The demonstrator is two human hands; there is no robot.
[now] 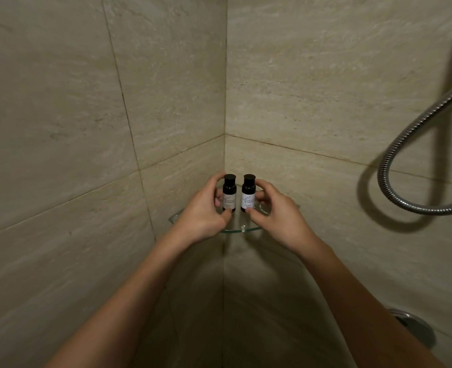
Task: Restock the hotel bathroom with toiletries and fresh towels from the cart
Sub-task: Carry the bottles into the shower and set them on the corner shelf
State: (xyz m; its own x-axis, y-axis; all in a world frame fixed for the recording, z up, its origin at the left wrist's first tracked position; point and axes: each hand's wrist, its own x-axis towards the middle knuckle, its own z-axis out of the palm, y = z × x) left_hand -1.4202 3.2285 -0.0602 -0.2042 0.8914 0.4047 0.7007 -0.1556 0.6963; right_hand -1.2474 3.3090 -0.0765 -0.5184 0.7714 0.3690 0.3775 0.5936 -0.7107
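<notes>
Seemingly L hand (203, 211) pinches left bottle (229, 193), R hand (278, 216) right bottle (248, 195), on shelf (242, 229).

Location: we record a bathroom shower corner.

Evidence:
- Two walls (166, 75) of large beige stone-look tiles meet at a grouted corner.
- A glass corner shelf (242, 229) is fixed across it.
- A ribbed metal shower hose (394, 160) loops at right.
- A round chrome fitting (413, 328) sits low on the right wall.
- On the shelf we note a left bottle (229, 195) and a right bottle (248, 195), both miniature, dark and white-labelled.
</notes>
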